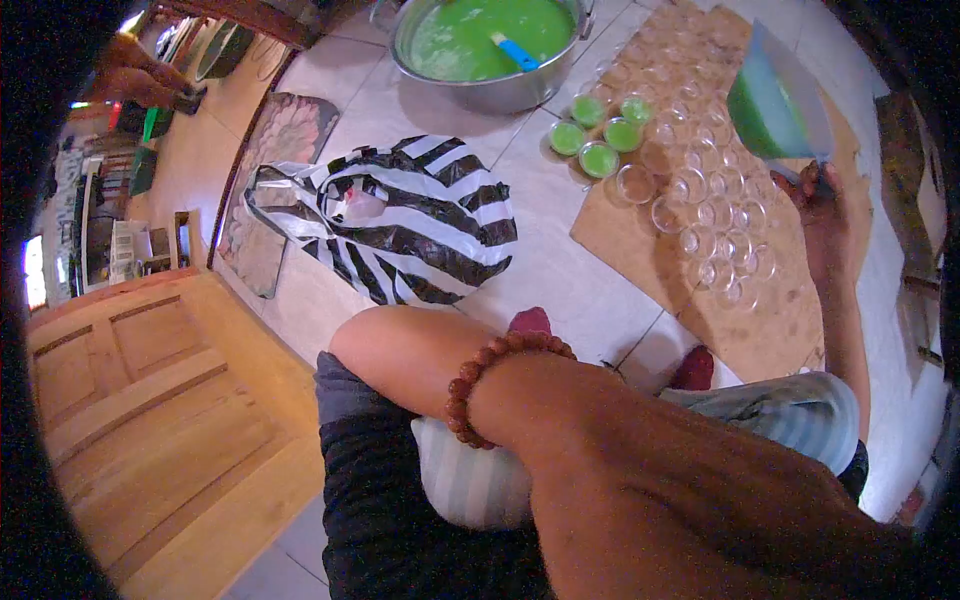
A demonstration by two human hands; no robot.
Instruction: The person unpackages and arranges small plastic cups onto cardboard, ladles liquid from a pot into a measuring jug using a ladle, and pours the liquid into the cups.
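Near the right edge, my right hand [818, 195] grips a translucent pitcher [775, 105] with green liquid inside, held tilted above brown cardboard [640, 235]. Many clear, empty-looking cups [715, 212] stand on the cardboard to the pitcher's left. Several cups of green liquid [598, 160] are grouped beside them. My left hand [690, 475] is very close to the camera, its back showing and its fingers out of sight; a brown bead bracelet [470, 390] circles that wrist. What it holds, if anything, cannot be seen.
A metal basin [550, 88] of green liquid holds a blue-handled utensil [515, 52]. A black-and-white striped plastic bag [430, 215] lies on the tiles. Further left are a floral mat [255, 225] and a wooden door [170, 410]. Part of another person [140, 75] shows at upper left.
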